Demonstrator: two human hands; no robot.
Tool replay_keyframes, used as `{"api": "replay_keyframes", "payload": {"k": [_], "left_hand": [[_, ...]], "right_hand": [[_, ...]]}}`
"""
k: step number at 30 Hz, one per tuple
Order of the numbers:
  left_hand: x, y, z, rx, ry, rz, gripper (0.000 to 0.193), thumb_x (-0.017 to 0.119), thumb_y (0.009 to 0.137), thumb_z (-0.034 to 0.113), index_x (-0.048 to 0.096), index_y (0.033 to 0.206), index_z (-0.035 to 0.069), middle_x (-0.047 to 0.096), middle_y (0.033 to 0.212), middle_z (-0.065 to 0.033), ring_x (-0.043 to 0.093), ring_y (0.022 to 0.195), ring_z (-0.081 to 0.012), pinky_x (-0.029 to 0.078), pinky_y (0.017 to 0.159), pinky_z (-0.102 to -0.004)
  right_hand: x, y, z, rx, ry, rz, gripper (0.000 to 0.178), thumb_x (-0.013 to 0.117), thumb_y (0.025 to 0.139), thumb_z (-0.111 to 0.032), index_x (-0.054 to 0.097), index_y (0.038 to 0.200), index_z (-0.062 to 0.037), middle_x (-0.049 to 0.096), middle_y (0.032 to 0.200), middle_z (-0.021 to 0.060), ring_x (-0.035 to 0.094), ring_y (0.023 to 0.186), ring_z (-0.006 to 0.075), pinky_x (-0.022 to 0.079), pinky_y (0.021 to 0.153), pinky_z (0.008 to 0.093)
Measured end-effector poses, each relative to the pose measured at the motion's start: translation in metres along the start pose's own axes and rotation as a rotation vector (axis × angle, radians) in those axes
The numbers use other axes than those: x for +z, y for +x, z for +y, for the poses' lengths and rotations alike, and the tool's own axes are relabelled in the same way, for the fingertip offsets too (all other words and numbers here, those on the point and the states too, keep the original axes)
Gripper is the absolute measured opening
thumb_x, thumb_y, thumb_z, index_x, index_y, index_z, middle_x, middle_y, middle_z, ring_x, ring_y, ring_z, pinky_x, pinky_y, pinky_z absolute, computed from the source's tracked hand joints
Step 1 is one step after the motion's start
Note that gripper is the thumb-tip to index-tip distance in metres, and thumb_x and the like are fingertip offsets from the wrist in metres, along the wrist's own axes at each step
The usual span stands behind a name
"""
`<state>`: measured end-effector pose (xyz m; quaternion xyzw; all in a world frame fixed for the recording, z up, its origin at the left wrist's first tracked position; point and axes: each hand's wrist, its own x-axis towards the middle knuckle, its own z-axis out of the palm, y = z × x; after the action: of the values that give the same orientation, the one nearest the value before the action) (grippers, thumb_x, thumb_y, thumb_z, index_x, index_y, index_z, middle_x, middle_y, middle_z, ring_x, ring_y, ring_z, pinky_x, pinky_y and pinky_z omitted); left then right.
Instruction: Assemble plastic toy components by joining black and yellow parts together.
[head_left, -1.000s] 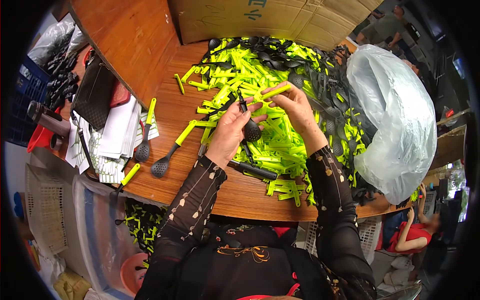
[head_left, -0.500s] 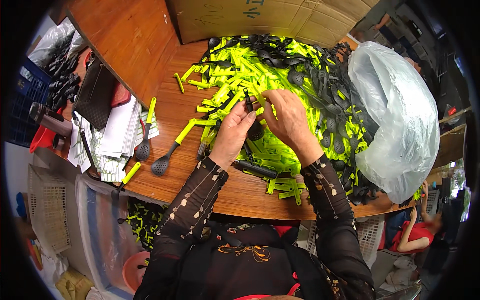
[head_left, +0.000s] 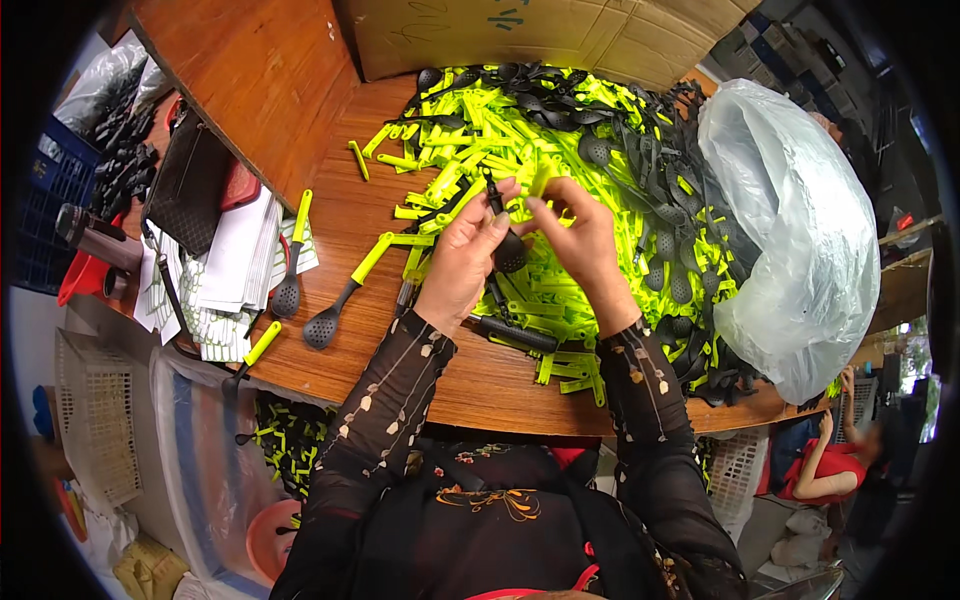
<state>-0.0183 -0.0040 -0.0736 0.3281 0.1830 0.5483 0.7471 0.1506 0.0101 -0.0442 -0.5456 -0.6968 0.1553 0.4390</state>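
Over the middle of the pile, my left hand point(head_left: 458, 262) is closed around the dark shaft of a black slotted spoon point(head_left: 511, 255), its perforated bowl hanging between my hands. My right hand point(head_left: 585, 242) pinches a lime-green handle point(head_left: 542, 180) just right of the shaft's tip; the two pieces look apart. Beneath lie many loose green handles point(head_left: 470, 150), with black spoon heads point(head_left: 668, 212) heaped along the right side. Near the front edge rests a dark cylindrical grip point(head_left: 518, 334). Left of my hands lie green-handled slotted spoons point(head_left: 321, 327), one overhanging the table edge.
A cardboard sheet point(head_left: 560, 40) and a wooden board point(head_left: 250, 90) border the table. At right bulges a clear plastic bag point(head_left: 790, 240). Papers point(head_left: 240, 265) and a dark purse point(head_left: 190, 190) occupy the left. A pink basin point(head_left: 268, 540) stands below; a person in red point(head_left: 828, 470) sits far right.
My right hand has shifted slightly right and its fingers have bent more around the green handle. The left hand still holds the black slotted spoon in nearly the same place.
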Motion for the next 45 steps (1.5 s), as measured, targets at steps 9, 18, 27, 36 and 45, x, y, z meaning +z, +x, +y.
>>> {"api": "replay_keyframes", "payload": {"k": [9,18,27,36,45], "left_hand": [[-0.011,0.0,0.031,0.119,-0.089,0.041,0.031,0.052,0.11,0.021,0.059,0.134,0.003,0.063,0.138,-0.0125,0.074,0.097,-0.0225,0.061,0.086,-0.0344],[-0.023,-0.001,0.025,-0.094,-0.041,-0.058,0.032,0.055,0.108,0.017,0.062,0.131,-0.005,0.073,0.113,-0.0126,0.075,0.1,-0.0247,0.061,0.088,-0.0347],[-0.022,0.002,0.022,0.023,0.025,0.236,0.03,0.065,0.104,0.016,0.066,0.128,-0.003,0.069,0.111,-0.0086,0.074,0.098,-0.0226,0.06,0.084,-0.0305],[-0.015,-0.003,0.007,-0.057,0.18,0.108,0.035,0.063,0.105,0.017,0.063,0.137,0.004,0.068,0.115,-0.0033,0.073,0.093,-0.015,0.058,0.083,-0.026],[-0.005,-0.006,0.002,-0.062,0.167,0.023,0.034,0.06,0.106,0.011,0.06,0.138,0.001,0.07,0.118,-0.0043,0.073,0.096,-0.0156,0.057,0.088,-0.025]], "right_hand": [[-0.009,0.006,0.006,0.158,-0.025,-0.437,0.023,0.073,0.095,-0.022,0.071,0.103,-0.0001,0.068,0.08,0.0042,0.059,0.074,0.0108,0.05,0.07,0.0304],[0.006,0.007,-0.015,0.113,0.204,-0.494,0.021,0.067,0.1,-0.019,0.076,0.112,-0.0043,0.077,0.088,0.0135,0.074,0.078,0.0245,0.056,0.074,0.0347],[-0.039,-0.001,0.006,-0.196,-0.302,-0.466,0.019,0.076,0.09,-0.023,0.075,0.099,-0.0066,0.073,0.093,0.0105,0.071,0.084,0.029,0.056,0.073,0.039],[-0.043,0.002,0.015,0.144,-0.146,-0.33,0.022,0.076,0.093,-0.019,0.072,0.103,-0.0003,0.074,0.088,0.0067,0.069,0.088,0.0133,0.054,0.076,0.0298],[-0.018,0.006,-0.019,0.229,0.853,-0.067,0.032,0.075,0.093,-0.003,0.059,0.121,-0.0033,0.068,0.11,0.0062,0.067,0.097,0.0137,0.057,0.083,0.0294]]}}
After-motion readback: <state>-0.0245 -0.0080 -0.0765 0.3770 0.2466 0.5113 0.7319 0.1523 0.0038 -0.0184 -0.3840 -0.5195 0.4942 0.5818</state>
